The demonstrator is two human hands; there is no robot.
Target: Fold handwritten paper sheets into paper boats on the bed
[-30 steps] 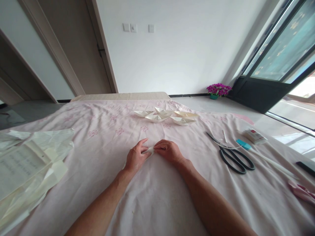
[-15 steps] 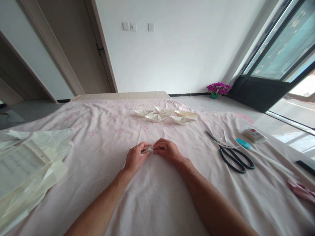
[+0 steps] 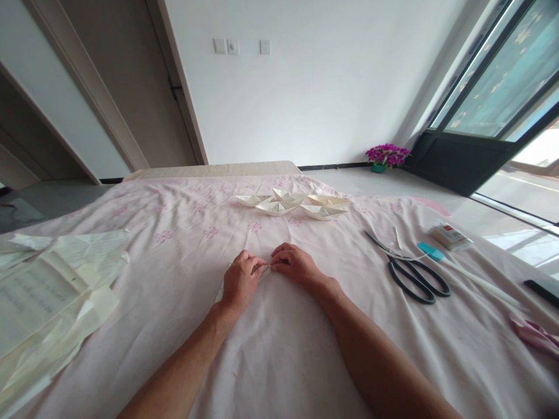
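White paper, a small folded piece, sits pinched between our left hand and right hand, low over the pink cloth at the near middle. Both hands grasp it by the fingertips; most of it is hidden. We judge that pulling unevenly could tear the thin crease or skew the fold. Finished paper boats lie farther off, scissors to the right.

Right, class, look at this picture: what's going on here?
A person is folding a small piece of white paper on a pink sheet. The left hand and right hand pinch it between their fingertips. Several finished paper boats sit farther back, scissors lie to the right, and loose paper sheets lie at left.
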